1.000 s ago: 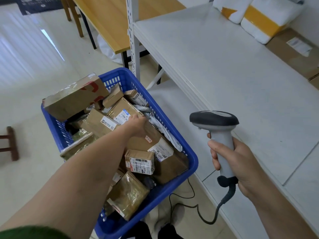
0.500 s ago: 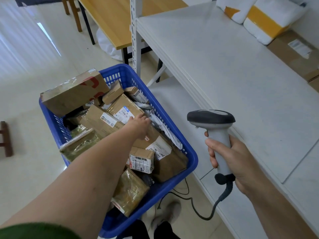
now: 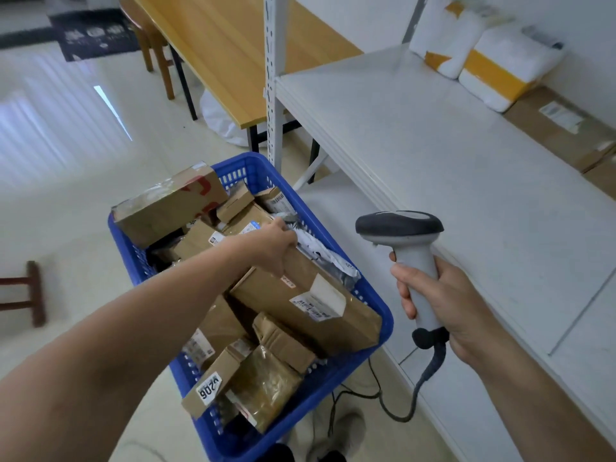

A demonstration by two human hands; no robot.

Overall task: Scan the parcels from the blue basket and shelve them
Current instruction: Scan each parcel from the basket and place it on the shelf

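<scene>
A blue basket on the floor holds several brown cardboard parcels. My left hand reaches into it and grips the far end of a long brown box with a white label; that end is tilted up. My right hand holds a grey barcode scanner upright by its handle, to the right of the basket, in front of the white shelf. The scanner's cable hangs down to the floor.
White and yellow padded mailers and a flat brown carton lie at the back of the shelf. A white shelf post stands behind the basket. A wooden table is beyond it, and a lower shelf board runs under the scanner.
My left hand has closed on the long box and raised its far end; smaller parcels in the basket have shifted toward the near side. The scanner hand has barely moved.
</scene>
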